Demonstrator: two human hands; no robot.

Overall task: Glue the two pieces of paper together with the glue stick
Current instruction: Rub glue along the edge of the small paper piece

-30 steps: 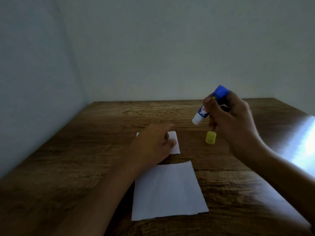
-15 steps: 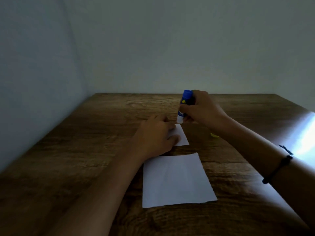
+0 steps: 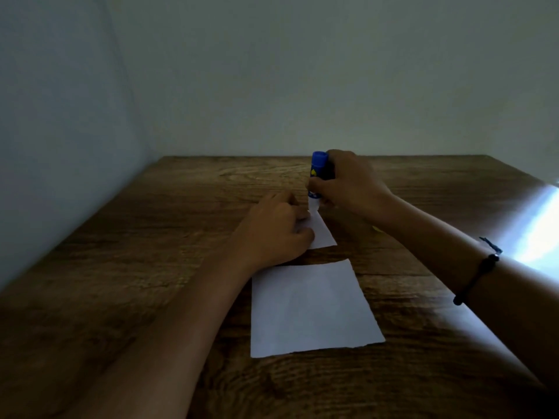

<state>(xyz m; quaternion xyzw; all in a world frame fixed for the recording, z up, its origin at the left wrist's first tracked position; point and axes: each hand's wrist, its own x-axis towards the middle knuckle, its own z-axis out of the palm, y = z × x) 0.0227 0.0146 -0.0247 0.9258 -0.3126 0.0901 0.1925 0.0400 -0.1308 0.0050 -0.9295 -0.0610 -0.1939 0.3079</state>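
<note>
A small white paper (image 3: 323,235) lies on the wooden table (image 3: 151,252), mostly hidden under my left hand (image 3: 272,234), which presses flat on it. My right hand (image 3: 348,186) grips a blue and white glue stick (image 3: 317,176), held upright with its white tip down on the far edge of the small paper. A larger white paper (image 3: 311,306) lies closer to me, just below the small one and apart from it. Only a sliver of the yellow cap (image 3: 376,228) shows behind my right forearm.
The table meets pale walls at the back and the left. A bright patch of light (image 3: 541,225) falls on the table's right edge. A dark cord bracelet (image 3: 475,276) circles my right wrist.
My right hand swung the glue stick from tilted in the air above the cap leftward and down onto the small paper's far edge. My left hand stayed pressing on that paper.
</note>
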